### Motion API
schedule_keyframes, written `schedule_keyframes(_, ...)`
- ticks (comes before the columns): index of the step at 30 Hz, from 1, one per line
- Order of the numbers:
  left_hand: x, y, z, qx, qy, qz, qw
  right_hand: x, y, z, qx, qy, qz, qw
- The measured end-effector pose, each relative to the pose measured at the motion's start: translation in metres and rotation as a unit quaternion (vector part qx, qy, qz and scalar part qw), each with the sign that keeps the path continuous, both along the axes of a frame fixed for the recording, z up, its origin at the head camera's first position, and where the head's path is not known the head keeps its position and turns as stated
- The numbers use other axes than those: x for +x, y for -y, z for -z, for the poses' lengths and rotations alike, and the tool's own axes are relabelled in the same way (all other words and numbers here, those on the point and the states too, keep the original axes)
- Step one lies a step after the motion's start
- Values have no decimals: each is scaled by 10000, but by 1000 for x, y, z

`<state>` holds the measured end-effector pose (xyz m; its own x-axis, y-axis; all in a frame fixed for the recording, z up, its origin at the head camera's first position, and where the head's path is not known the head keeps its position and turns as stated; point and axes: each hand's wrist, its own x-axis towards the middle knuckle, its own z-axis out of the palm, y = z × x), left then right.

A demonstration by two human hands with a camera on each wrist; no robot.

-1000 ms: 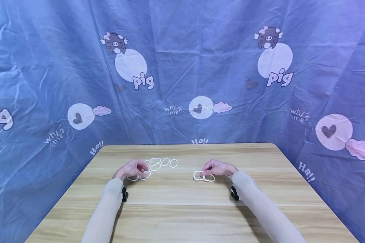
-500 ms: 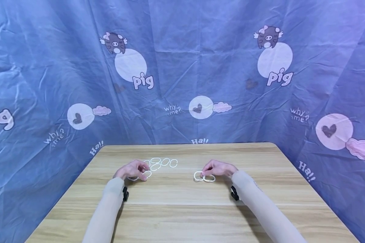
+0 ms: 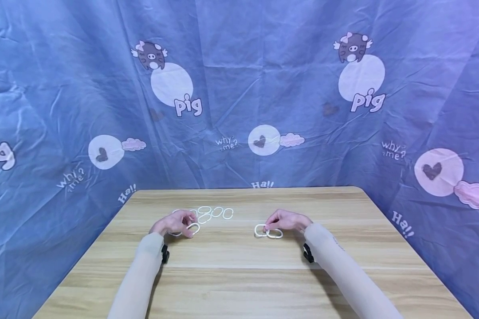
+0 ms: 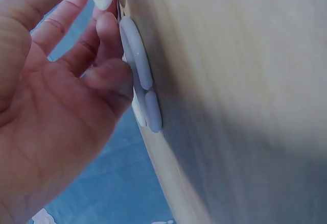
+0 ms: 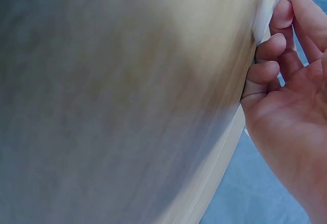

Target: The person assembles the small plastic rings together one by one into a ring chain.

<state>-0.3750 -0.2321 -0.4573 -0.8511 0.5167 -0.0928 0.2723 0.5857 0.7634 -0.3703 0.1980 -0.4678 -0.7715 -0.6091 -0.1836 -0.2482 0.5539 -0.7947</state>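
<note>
At the left, my left hand [image 3: 175, 222] pinches a white oval plastic ring [image 3: 198, 227] between thumb and fingers, its near edge tipped up. Under that palm lies another white ring; in the left wrist view this lower ring [image 4: 137, 50] shows a small gap in its side. My right hand [image 3: 285, 220] pinches a second oval ring [image 3: 256, 231] near the table's middle right. Joined to it is one more ring [image 3: 276, 237], which lies on the tabletop. In the right wrist view the held rings are partly cut off at the top edge.
Several loose white rings [image 3: 228, 219] lie in a cluster just beyond the left hand, partly hidden by it. The wooden table [image 3: 239, 283] ends at a blue printed curtain [image 3: 231, 88] behind and at both sides.
The ring at my left fingertips has shifted slightly right and tipped up, with the left hand moving a little with it. My right hand stays almost still with its rings.
</note>
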Motion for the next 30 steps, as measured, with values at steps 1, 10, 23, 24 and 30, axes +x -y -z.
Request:
schedule_keyframes(1,0,0,0,19,20,-25,10000,0,0,0,-8,3,7,10000)
schedule_keyframes(10,1,0,-1,-168,-286,34,9994,1,0,0,19,80,50,10000)
schedule_keyframes(23,3,-4,-3,-157,405,609,9972,0,0,-3,43,90,-23,9999)
schedule_keyframes(24,3,-5,-4,-176,423,721,9963,0,0,-2,38,102,-28,9999)
schedule_keyframes(30,8,-13,-6,-381,404,1140,9919,0,0,-2,-30,121,-63,9999)
